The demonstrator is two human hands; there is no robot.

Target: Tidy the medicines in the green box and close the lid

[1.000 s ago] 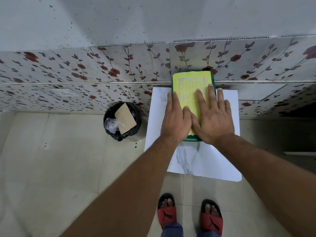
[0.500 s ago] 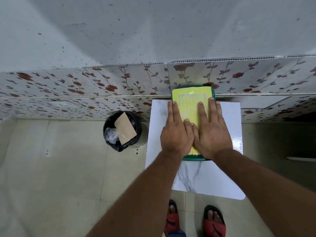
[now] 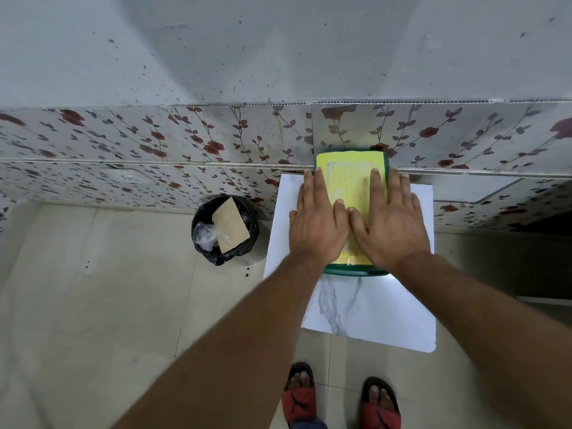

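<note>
Both hands lie flat, palms down and fingers stretched out, gripping nothing. The left hand point(image 3: 317, 226) rests over the left edge of the green box point(image 3: 356, 270), its outer fingers reaching past the box's side above the white tabletop. The right hand point(image 3: 393, 226) covers the right half of the lid, fingers pointing toward the wall. The two thumbs meet near the middle of the lid, touching or very nearly so.

The lid point(image 3: 349, 168) is yellow and sits down on the box, whose dark green rim shows as a thin band along the far edge and again at the near edge below the wrists. A paler yellow label point(image 3: 348, 181) with faint lines of small print lies on the lid between the hands; the writing is too small and blurred to read, and no brand can be made out.

The box stands at the far end of a small white marble-patterned table point(image 3: 368, 314), close against the wall tiled with red flowers and vines point(image 3: 185, 144).

Left of the table, on the pale tiled floor point(image 3: 93, 289), stands a round black bin point(image 3: 225, 229) lined with a black bag, holding a brown piece of card and some clear crumpled plastic.

At the bottom edge, two feet in red and black sandals point(image 3: 299, 394) stand just before the table.
</note>
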